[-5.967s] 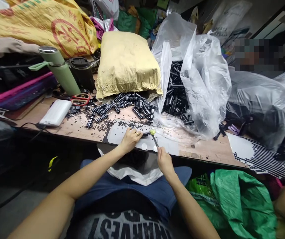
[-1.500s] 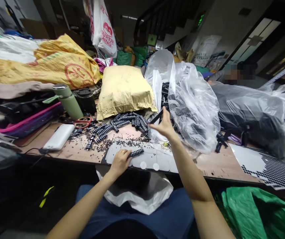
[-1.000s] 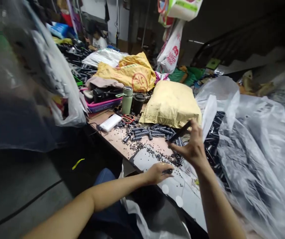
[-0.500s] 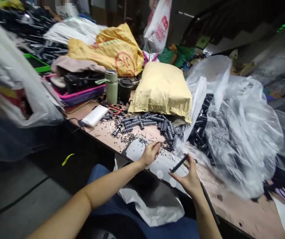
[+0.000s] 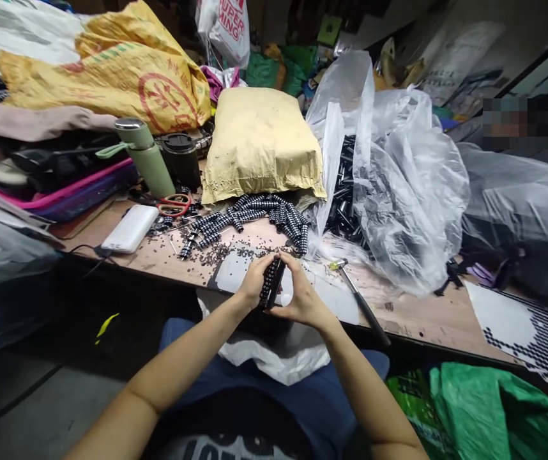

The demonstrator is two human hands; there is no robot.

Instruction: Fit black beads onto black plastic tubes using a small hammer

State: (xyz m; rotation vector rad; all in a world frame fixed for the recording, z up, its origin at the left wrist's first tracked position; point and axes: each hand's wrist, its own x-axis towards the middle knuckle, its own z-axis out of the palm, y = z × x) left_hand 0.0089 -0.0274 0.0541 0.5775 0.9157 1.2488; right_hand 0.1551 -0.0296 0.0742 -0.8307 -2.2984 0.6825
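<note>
Right fingers (image 5: 295, 263) on black tube (image 5: 276, 287) (left fingers (image 5: 259, 264), patterned roll (image 5: 267, 282))

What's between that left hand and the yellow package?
In the head view, part of a white sheet, small dark bits and patterned black pieces lie between the left hand and the yellow package.

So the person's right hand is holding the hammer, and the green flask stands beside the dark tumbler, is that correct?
Not quite: the hammer isn't in the right hand. The head view shows it lying on the table, to the right of that hand. The green flask does stand beside the dark tumbler.
</note>
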